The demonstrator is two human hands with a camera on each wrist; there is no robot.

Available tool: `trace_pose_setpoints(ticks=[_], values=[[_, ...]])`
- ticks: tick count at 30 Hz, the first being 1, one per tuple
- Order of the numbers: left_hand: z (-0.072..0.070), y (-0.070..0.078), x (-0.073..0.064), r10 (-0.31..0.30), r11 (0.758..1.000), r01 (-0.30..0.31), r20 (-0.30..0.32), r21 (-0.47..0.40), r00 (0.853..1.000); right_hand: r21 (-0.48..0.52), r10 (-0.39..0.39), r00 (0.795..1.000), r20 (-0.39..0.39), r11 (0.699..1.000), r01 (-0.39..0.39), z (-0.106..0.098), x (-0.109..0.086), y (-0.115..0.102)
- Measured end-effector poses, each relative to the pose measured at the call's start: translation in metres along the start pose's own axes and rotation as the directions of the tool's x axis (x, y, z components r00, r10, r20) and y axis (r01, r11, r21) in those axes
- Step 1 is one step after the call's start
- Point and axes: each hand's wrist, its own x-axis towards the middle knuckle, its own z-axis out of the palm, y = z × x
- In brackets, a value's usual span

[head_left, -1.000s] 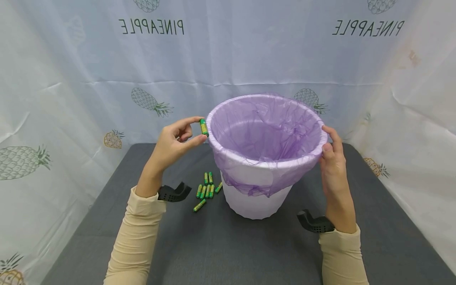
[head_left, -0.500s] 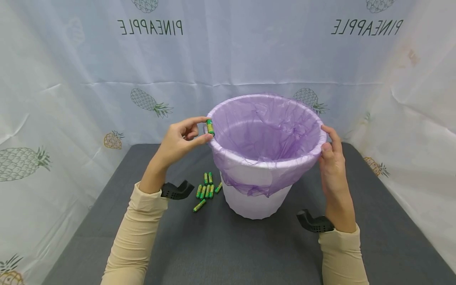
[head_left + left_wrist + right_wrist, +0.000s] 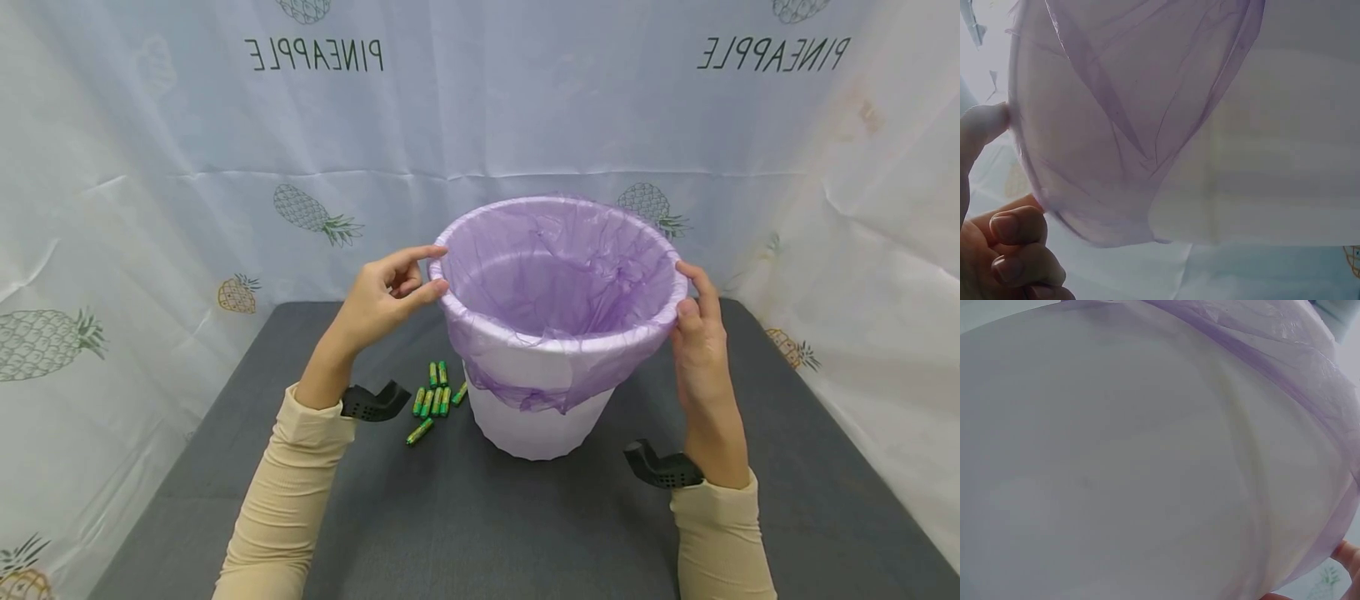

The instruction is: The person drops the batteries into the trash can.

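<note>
A white trash bin [image 3: 536,433] stands on the table, its mouth tilted toward the camera. Over its rim is folded a thin purple trash bag [image 3: 555,283] that also lines the inside. My left hand [image 3: 382,296] is at the left rim, index finger and thumb extended and apart with nothing between them; in the left wrist view their tips meet the bin's edge. With thumb and fingers, my right hand [image 3: 701,350] grips the right rim. Several green and yellow batteries [image 3: 437,402] lie left of the bin, one battery [image 3: 420,432] apart in front.
A dark grey table [image 3: 480,533] carries everything. Pale curtains [image 3: 480,100] with pineapple prints hang behind and on both sides. Black wrist mounts [image 3: 375,402] sit on both wrists.
The battery pinched in my left hand moved right to the bin's rim and was let go; it is out of sight now. My right hand stays on the rim.
</note>
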Motion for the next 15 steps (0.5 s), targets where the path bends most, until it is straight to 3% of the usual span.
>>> trace_pose_setpoints(ticks=[15], values=[[-0.004, -0.007, -0.013, 0.043, 0.999, -0.044, -0.058, -0.014, 0.997, 0.004, 0.001, 1.000, 0.014, 1.000, -0.001, 0.000, 0.000, 0.000]])
